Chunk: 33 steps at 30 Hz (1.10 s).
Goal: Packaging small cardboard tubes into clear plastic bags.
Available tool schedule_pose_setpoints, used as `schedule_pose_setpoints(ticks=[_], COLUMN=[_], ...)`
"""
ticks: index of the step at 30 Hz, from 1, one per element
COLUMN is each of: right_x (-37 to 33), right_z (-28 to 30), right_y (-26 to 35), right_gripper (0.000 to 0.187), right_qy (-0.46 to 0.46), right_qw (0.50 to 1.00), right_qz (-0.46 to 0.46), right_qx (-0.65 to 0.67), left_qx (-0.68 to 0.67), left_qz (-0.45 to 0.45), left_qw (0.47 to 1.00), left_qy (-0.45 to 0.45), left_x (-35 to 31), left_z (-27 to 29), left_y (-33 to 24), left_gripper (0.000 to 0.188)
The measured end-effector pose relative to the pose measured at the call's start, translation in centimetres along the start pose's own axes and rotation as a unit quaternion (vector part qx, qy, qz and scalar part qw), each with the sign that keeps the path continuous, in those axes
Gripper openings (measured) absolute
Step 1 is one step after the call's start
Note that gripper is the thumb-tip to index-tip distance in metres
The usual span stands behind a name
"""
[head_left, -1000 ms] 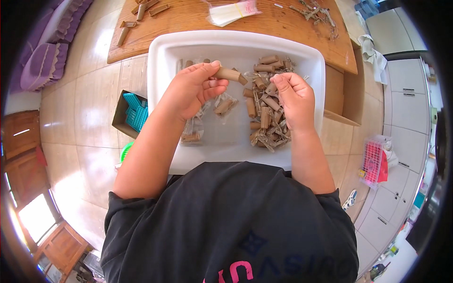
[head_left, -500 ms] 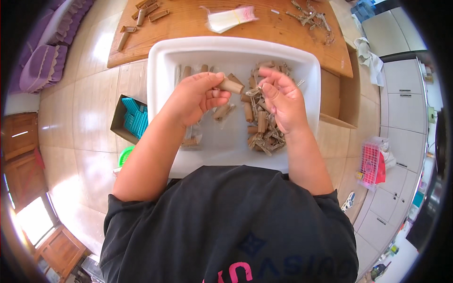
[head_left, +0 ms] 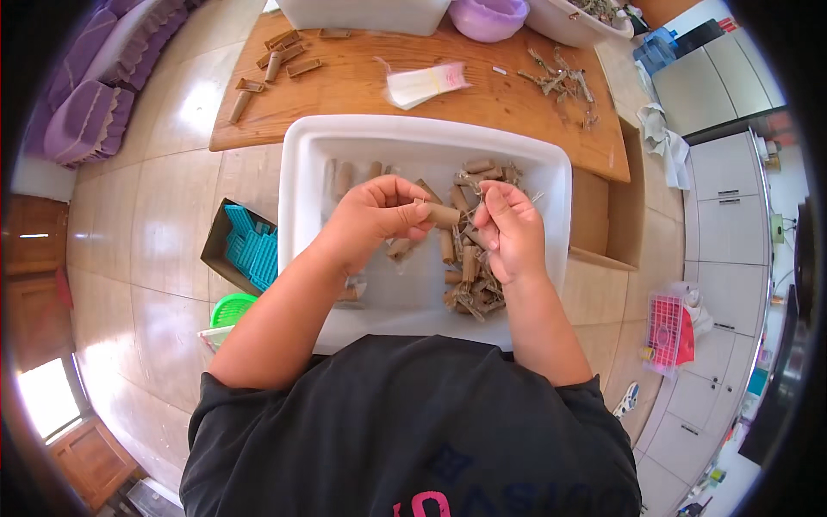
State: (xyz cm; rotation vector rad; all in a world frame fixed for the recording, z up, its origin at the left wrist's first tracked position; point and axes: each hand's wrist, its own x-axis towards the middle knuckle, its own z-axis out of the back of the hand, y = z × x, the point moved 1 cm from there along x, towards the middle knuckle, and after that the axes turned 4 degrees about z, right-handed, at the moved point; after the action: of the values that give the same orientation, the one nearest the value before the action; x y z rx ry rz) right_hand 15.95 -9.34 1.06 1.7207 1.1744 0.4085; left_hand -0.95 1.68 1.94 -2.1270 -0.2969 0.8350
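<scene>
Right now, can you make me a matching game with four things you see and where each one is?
Things:
1. brown roll
2. purple bowl
3. clear bags
4. green basket

Places:
A. on the floor beside the white tub
B. at the far edge of the wooden table
C. pinched in the left hand
D. flat on the table, just beyond the tub

Pairs: 1-C, 2-B, 3-D, 4-A

A short brown roll, shaped like a small tube, lies level above the white tub, pinched at one end by the left hand. Its other end points toward the right hand over a heap of similar brown pieces in the tub.
</scene>
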Motion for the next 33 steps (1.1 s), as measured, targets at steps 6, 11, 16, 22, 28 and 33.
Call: schedule_pose_setpoints(ticks=[6, 11, 16, 22, 28, 33], right_x=[-0.5, -1.2, -1.5, -1.1, -1.6, -2.2], right_z=[-1.5, -1.8, -1.6, -1.3, -2.0, -1.9], right_y=[0.2, 0.2, -1.2, -1.4, -1.1, -0.9], right_gripper=[0.009, 0.017, 0.018, 0.018, 0.016, 0.016], right_qy=[0.014, 0.073, 0.107, 0.094, 0.108, 0.120], right_qw=[0.978, 0.932, 0.938, 0.947, 0.956, 0.946], right_qz=[0.107, 0.150, 0.182, 0.174, 0.152, 0.184], right_qx=[-0.180, -0.322, -0.275, -0.253, -0.228, -0.237], left_qx=[0.008, 0.007, -0.004, 0.160, 0.532, 0.668], left_qz=[-0.038, -0.032, -0.011, -0.069, -0.366, -0.046], left_qw=[0.999, 0.999, 1.000, 0.980, 0.680, 0.680], left_qy=[0.019, -0.001, -0.021, -0.094, -0.346, -0.298], left_x=[-0.1, -0.2, 0.0, 0.6, 6.1, 10.4], left_z=[-0.5, -0.5, -0.5, -0.4, 2.0, 2.0], left_y=[-0.5, -0.3, 0.4, -2.0, -11.0, -12.6], left_gripper=[0.026, 0.031, 0.027, 0.029, 0.038, 0.044])
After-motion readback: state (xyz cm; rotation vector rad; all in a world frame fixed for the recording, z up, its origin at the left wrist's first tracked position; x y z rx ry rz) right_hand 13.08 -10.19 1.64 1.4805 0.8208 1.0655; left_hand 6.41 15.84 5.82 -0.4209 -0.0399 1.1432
